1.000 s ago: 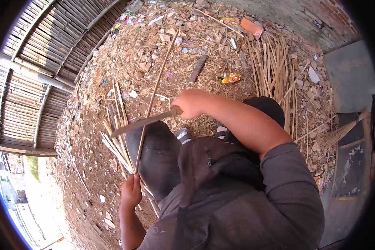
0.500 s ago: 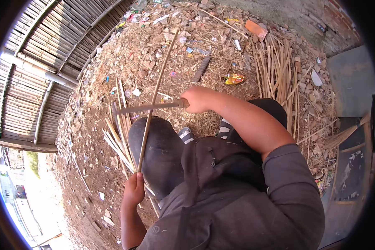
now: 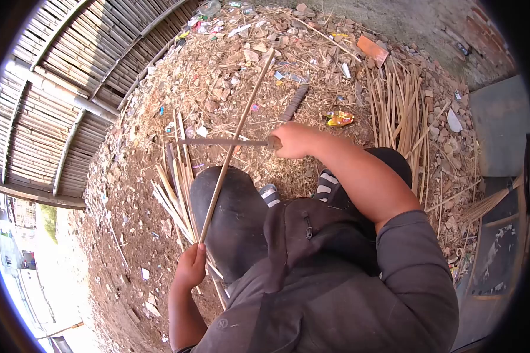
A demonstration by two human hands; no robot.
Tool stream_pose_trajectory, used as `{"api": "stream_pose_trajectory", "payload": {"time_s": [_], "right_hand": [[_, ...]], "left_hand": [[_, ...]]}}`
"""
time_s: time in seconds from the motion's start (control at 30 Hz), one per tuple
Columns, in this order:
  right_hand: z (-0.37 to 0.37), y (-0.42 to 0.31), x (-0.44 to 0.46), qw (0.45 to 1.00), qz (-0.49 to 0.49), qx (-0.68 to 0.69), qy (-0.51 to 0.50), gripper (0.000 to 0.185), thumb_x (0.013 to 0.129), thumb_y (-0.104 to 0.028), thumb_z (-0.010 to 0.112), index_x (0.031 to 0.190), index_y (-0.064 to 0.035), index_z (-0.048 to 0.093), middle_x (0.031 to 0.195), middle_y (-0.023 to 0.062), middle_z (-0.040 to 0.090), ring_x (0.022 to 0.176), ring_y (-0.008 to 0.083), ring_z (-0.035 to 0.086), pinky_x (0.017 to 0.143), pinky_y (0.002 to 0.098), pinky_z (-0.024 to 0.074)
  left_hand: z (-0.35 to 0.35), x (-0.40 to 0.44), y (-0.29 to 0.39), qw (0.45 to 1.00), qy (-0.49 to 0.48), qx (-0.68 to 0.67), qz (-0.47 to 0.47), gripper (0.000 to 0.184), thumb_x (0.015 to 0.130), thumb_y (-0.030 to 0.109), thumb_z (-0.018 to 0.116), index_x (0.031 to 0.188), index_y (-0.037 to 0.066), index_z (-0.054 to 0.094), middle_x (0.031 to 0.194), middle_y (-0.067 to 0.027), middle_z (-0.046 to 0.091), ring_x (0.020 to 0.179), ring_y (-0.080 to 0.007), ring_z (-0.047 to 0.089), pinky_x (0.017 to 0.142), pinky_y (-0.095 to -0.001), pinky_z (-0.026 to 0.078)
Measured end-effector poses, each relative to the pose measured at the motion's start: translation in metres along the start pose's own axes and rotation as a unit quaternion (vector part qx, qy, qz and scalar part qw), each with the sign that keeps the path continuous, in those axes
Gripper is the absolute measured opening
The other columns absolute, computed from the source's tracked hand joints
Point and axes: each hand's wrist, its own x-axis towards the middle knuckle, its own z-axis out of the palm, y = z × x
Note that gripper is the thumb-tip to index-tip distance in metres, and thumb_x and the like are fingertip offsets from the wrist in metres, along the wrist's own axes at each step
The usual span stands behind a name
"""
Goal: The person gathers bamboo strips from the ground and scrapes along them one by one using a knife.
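My left hand (image 3: 191, 266) is closed round the lower end of a long bamboo strip (image 3: 252, 99), beside my left knee. The strip slants up and away over that knee. My right hand (image 3: 294, 141) grips the short handle of a long-bladed knife (image 3: 209, 142), in front of my knees. Its dark blade lies across the strip, pointing left, seen almost edge-on. Whether the edge bites into the bamboo I cannot tell. Beside my left leg lies a bundle of split bamboo strips (image 3: 178, 206), partly hidden by the leg.
More bamboo strips (image 3: 394, 100) are piled at the right. A dark ridged rod (image 3: 295, 102), a yellow-red wrapper (image 3: 338, 119) and a brick (image 3: 372, 51) lie on the littered ground. A bamboo fence (image 3: 70, 76) rises at the left, and a grey metal sheet (image 3: 500, 126) at the right.
The knife blade has slid farther up the bamboo strip and turned, showing a thinner profile. The strip's far end leans more to the right. The whole view has shifted slightly.
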Motion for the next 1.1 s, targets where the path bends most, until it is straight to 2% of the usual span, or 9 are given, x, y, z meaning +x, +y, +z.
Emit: {"api": "stream_pose_trajectory", "payload": {"time_s": [0.13, 0.37, 0.47, 0.57, 0.67, 0.7, 0.8, 0.83, 1.1], "right_hand": [[-0.005, -0.038, -0.012, 0.99, -0.084, -0.102, -0.057, 0.022, 0.075, -0.025, 0.069, 0.091, -0.0112, 0.069, 0.091, 0.014, 0.072, 0.09, 0.0335, 0.07, 0.081, 0.0486, 0.054], [-0.011, 0.043, 0.016, 0.993, 0.093, 0.048, 0.061, 0.044, 0.078, -0.029, 0.069, 0.112, -0.0011, 0.067, 0.092, 0.0178, 0.071, 0.089, 0.0334, 0.069, 0.079, 0.047, 0.0545], [0.011, 0.022, 0.013, 0.996, 0.016, -0.017, 0.085, 0.039, 0.077, -0.026, 0.068, 0.11, -0.006, 0.069, 0.093, 0.0165, 0.072, 0.088, 0.0342, 0.07, 0.079, 0.0471, 0.0551], [0.007, -0.021, -0.005, 0.991, -0.06, -0.116, 0.039, 0.023, 0.076, -0.025, 0.069, 0.092, -0.0082, 0.068, 0.084, 0.0159, 0.069, 0.084, 0.0385, 0.068, 0.074, 0.0493, 0.0536], [0.0, -0.004, 0.003, 0.994, -0.04, -0.08, 0.06, 0.019, 0.076, -0.024, 0.068, 0.088, -0.0094, 0.067, 0.081, 0.0144, 0.07, 0.08, 0.039, 0.068, 0.072, 0.0498, 0.0535], [0.005, 0.018, 0.013, 0.997, 0.013, -0.014, 0.08, 0.031, 0.074, -0.02, 0.066, 0.104, -0.0105, 0.07, 0.093, 0.0155, 0.072, 0.088, 0.0365, 0.07, 0.081, 0.0482, 0.0553], [-0.001, 0.046, 0.025, 0.982, 0.137, 0.055, 0.12, 0.031, 0.077, -0.021, 0.066, 0.102, -0.0048, 0.07, 0.093, 0.0179, 0.072, 0.088, 0.0362, 0.07, 0.081, 0.0477, 0.0553], [0.0, 0.047, 0.022, 0.982, 0.124, 0.038, 0.134, 0.032, 0.078, -0.023, 0.066, 0.101, 0.0001, 0.069, 0.094, 0.0197, 0.071, 0.09, 0.0369, 0.07, 0.082, 0.0477, 0.0553], [0.0, -0.015, -0.008, 0.986, -0.1, -0.128, 0.04, 0.018, 0.073, -0.02, 0.069, 0.089, -0.0128, 0.066, 0.08, 0.014, 0.069, 0.082, 0.0367, 0.069, 0.071, 0.0502, 0.0534]], "left_hand": [[-0.004, 0.006, -0.002, 1.0, -0.011, 0.014, -0.016, 0.051, 0.108, 0.041, 0.043, 0.085, -0.004, 0.055, 0.067, -0.016, 0.054, 0.064, -0.0257, 0.052, 0.065, -0.0413, 0.045], [-0.004, 0.006, -0.018, 0.997, -0.038, -0.049, -0.051, 0.045, 0.108, 0.037, 0.044, 0.091, -0.002, 0.059, 0.07, -0.0068, 0.055, 0.069, -0.0158, 0.05, 0.067, -0.0368, 0.046], [-0.004, 0.008, -0.016, 0.993, -0.061, -0.077, -0.066, 0.045, 0.108, 0.037, 0.044, 0.09, -0.002, 0.058, 0.07, -0.0054, 0.055, 0.068, -0.0152, 0.05, 0.066, -0.037, 0.045], [-0.007, 0.009, -0.016, 0.994, -0.065, -0.07, -0.054, 0.047, 0.108, 0.038, 0.044, 0.087, -0.002, 0.058, 0.067, -0.0062, 0.054, 0.066, -0.0162, 0.049, 0.064, -0.038, 0.045], [-0.006, 0.005, -0.019, 0.999, -0.029, -0.025, -0.023, 0.05, 0.108, 0.039, 0.043, 0.085, -0.002, 0.058, 0.065, -0.0094, 0.054, 0.064, -0.0187, 0.05, 0.063, -0.0393, 0.045], [-0.006, 0.008, -0.019, 1.0, -0.012, -0.006, -0.006, 0.05, 0.108, 0.04, 0.043, 0.084, -0.002, 0.058, 0.064, -0.0106, 0.054, 0.063, -0.0196, 0.05, 0.062, -0.0396, 0.045], [-0.01, 0.007, -0.018, 1.0, -0.009, 0.016, -0.022, 0.052, 0.107, 0.042, 0.043, 0.084, -0.003, 0.058, 0.064, -0.0139, 0.053, 0.062, -0.0219, 0.052, 0.062, -0.0403, 0.045], [-0.009, 0.009, -0.026, 0.999, -0.018, 0.0, -0.036, 0.053, 0.107, 0.043, 0.043, 0.084, -0.003, 0.057, 0.064, -0.0123, 0.055, 0.062, -0.0209, 0.053, 0.062, -0.0397, 0.045], [-0.009, 0.007, -0.014, 1.0, -0.022, 0.007, -0.018, 0.051, 0.108, 0.04, 0.043, 0.081, -0.001, 0.055, 0.063, -0.0089, 0.053, 0.062, -0.018, 0.05, 0.06, -0.0386, 0.043]]}}
